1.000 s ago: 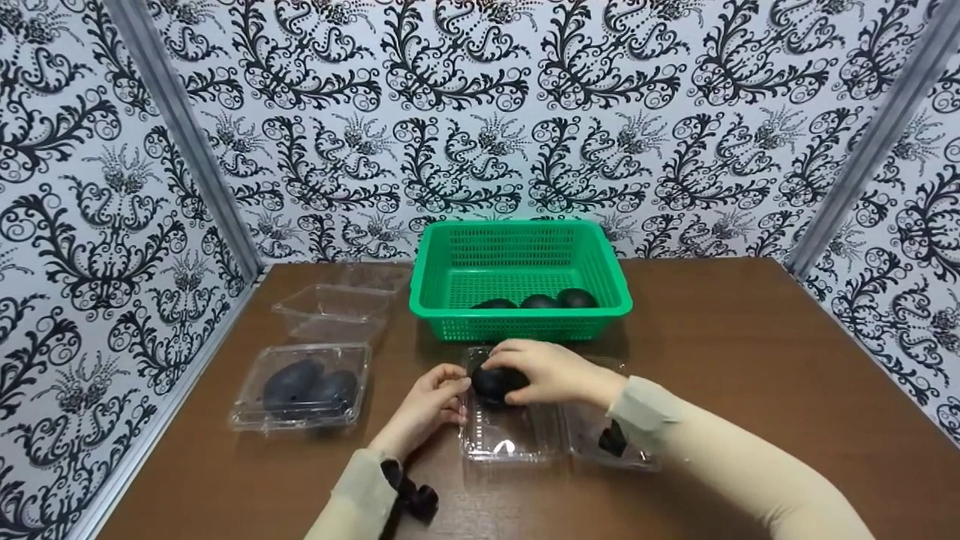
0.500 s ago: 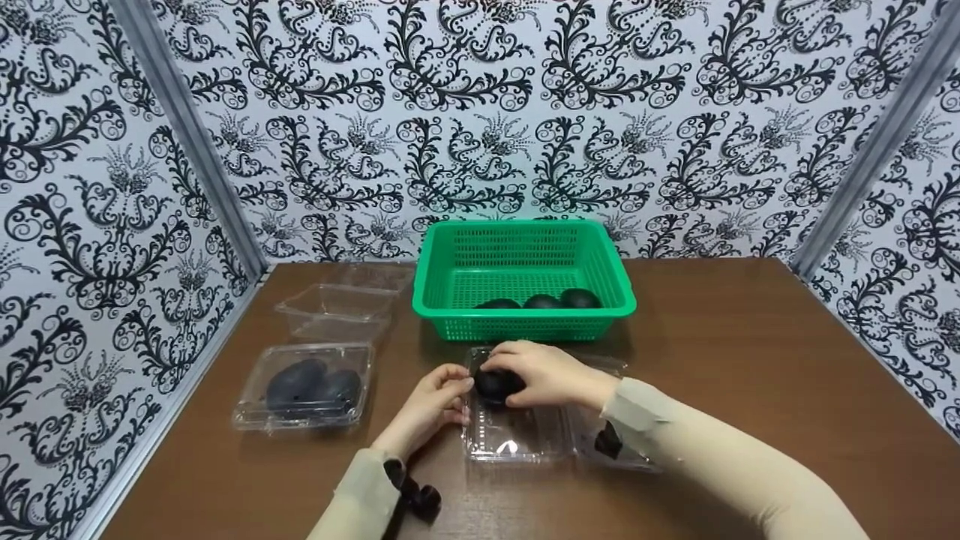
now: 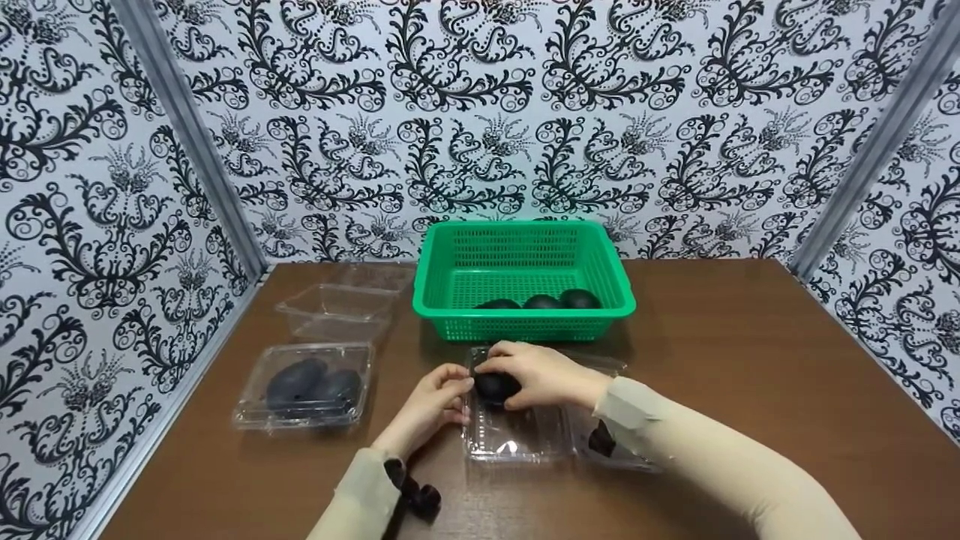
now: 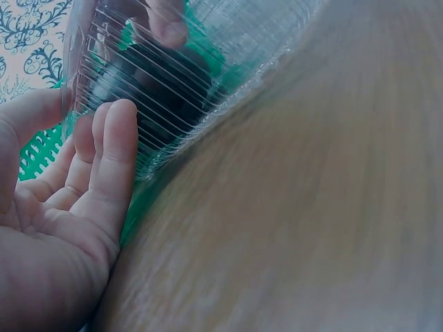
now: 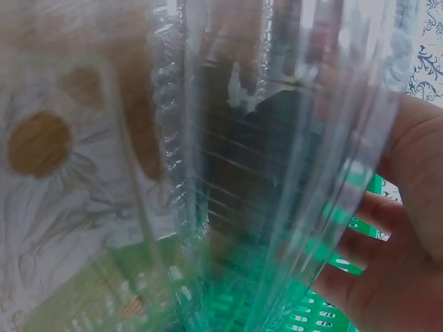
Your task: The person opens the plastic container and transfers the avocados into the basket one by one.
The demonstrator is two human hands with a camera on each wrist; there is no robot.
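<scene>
Brown table point(image 3: 720, 330), left hand point(image 3: 429, 405) pinching clear container point(image 3: 517, 439), right hand point(image 3: 546, 376) curled round dark fruit point(image 3: 495, 390)

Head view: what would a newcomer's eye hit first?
Probably the bright green basket at the table's far side, with dark oval objects showing along its near edge. Next, in front of it, the right hand grips another dark oval object in a clear container, whose left edge the left hand touches. Behind everything, the black-and-white scroll-patterned wall stands out strongly too.
</scene>
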